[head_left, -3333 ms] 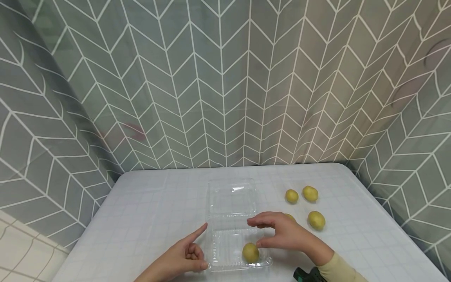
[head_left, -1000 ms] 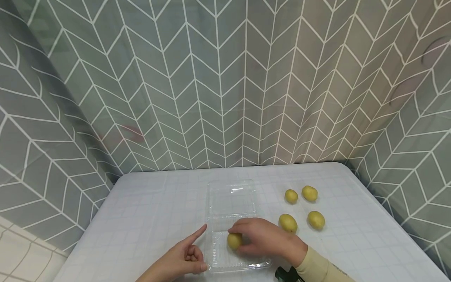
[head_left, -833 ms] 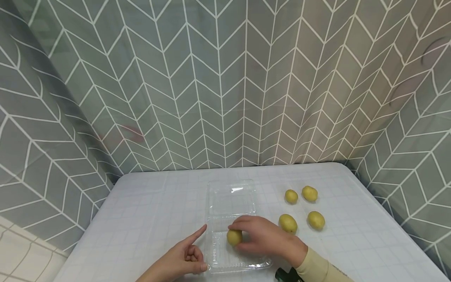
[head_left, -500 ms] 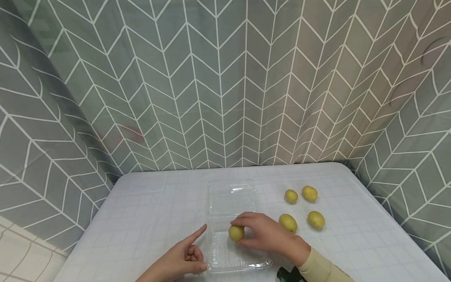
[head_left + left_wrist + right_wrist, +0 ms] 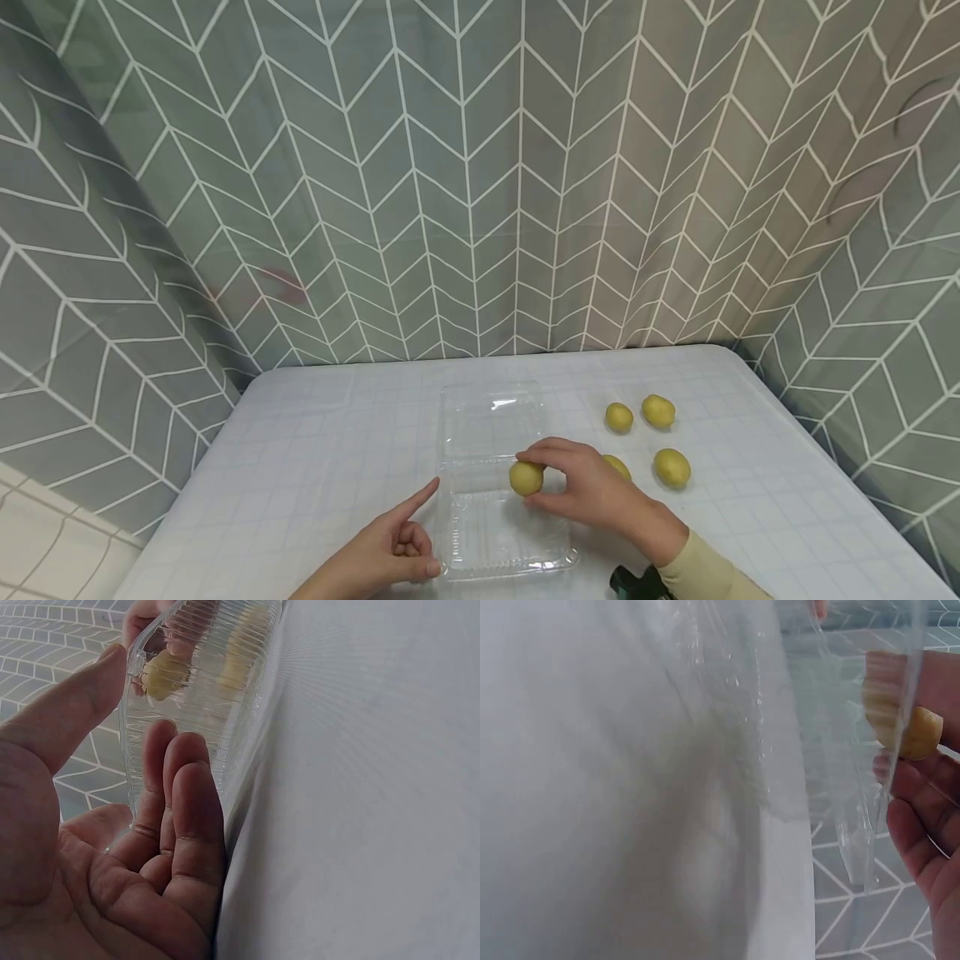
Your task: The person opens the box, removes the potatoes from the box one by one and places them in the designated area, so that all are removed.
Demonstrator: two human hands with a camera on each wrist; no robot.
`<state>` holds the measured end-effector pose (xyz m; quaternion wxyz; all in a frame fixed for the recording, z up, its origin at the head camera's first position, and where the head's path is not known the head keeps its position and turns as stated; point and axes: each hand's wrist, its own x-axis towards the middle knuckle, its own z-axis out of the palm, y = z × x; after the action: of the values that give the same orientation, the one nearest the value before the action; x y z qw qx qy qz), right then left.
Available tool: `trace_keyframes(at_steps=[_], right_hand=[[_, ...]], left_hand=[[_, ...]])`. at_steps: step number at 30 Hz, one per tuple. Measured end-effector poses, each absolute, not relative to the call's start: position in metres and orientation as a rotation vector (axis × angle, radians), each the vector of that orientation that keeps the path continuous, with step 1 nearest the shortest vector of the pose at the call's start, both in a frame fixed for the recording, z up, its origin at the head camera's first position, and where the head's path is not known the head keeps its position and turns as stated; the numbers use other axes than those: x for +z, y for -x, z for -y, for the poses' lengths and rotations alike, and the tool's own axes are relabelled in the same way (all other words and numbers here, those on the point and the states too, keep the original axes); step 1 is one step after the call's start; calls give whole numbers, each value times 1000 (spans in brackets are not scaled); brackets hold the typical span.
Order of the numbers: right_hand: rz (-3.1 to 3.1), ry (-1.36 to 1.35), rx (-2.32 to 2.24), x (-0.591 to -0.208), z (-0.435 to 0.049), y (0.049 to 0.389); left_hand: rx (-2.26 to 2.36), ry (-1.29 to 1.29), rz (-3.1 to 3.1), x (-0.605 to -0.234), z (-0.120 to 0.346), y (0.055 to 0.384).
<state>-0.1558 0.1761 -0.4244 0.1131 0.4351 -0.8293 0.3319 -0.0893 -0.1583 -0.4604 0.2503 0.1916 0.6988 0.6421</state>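
Note:
In the head view my right hand pinches a lemon between fingers and thumb, over the hinge area of a clear plastic clamshell box. The right wrist view shows that lemon partly through the box's clear wall. My left hand is at the box's left side, thumb at the near corner and index finger stretched forward along the edge. Its other fingers are loosely bent, and the left wrist view has the thumb touching the box rim. The box lies unfolded, its lid pointing away from me.
Right of the box lie a small lemon, a larger one and another lemon. A further lemon is partly hidden behind my right hand. A white cloth covers the table; a patterned grey curtain hangs behind.
My right hand first had its fingers apart beside the lemon in the box, then gripped it, shifted it left, and has since lifted it away from me and right. The left hand stays put.

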Motion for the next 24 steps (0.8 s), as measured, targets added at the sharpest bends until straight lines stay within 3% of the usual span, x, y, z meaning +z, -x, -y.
trace_keyframes(at_steps=[24], right_hand=[[2469, -1065, 950, -422, -217, 152]], left_hand=[[1754, -469, -1896, -462, 160, 89]])
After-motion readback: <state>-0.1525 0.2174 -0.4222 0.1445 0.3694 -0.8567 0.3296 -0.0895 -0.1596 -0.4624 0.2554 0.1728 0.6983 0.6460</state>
